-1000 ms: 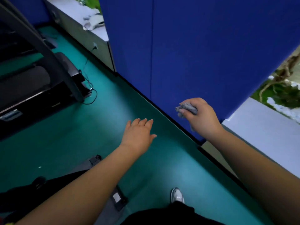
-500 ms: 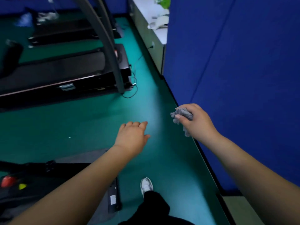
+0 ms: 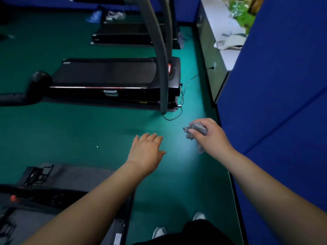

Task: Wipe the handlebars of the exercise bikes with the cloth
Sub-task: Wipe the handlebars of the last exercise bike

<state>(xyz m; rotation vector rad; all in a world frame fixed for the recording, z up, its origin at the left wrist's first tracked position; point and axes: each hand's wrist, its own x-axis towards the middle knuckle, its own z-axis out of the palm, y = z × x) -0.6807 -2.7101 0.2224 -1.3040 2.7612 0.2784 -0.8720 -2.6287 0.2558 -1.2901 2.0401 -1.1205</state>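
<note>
My right hand [image 3: 210, 137] grips a crumpled grey cloth [image 3: 197, 129] in front of me, over the green floor and close to the blue wall. My left hand [image 3: 146, 151] is stretched out beside it, fingers straight, holding nothing. A black padded handlebar [image 3: 33, 85] of an exercise machine reaches in from the left edge, well to the left of both hands. Neither hand touches it.
A black treadmill [image 3: 113, 76] with a grey upright [image 3: 159, 55] lies ahead, its power cable [image 3: 180, 105] trailing on the floor. A second treadmill [image 3: 123, 32] stands behind it. A blue partition wall [image 3: 276, 96] runs along the right, with a white ledge [image 3: 223, 23]. A grey machine base [image 3: 70, 179] lies lower left.
The view has swung left, away from the blue wall and toward the treadmills; the black handlebar has come into view. Both hands keep their pose, the right still holding the cloth.
</note>
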